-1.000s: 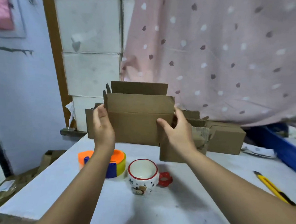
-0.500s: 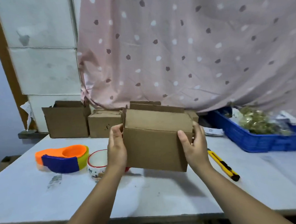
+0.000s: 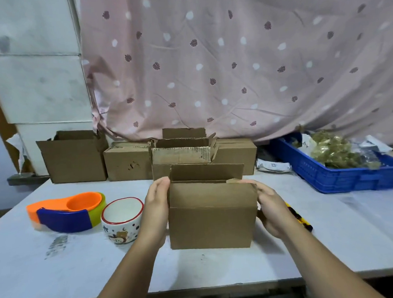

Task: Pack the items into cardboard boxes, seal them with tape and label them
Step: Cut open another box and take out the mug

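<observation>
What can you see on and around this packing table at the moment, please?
Brown cardboard box: one, brown, table centre, flaps open, between the hands.
Other cardboard boxes: about four, brown, along the table's back edge.
White ceramic mug: one, red rim, left of the held box.
Plastic tape dispenser: one, orange, blue and green, far left.
Yellow utility knife: one, partly hidden behind the right hand.
Blue plastic crate: one, right, golden-looking contents.
White table: one.
Pink patterned curtain: one, behind.
Left hand, right hand: gripping the box's sides.

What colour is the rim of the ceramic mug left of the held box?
Red, around the white ceramic mug with small printed figures; the head view shows it.
</observation>
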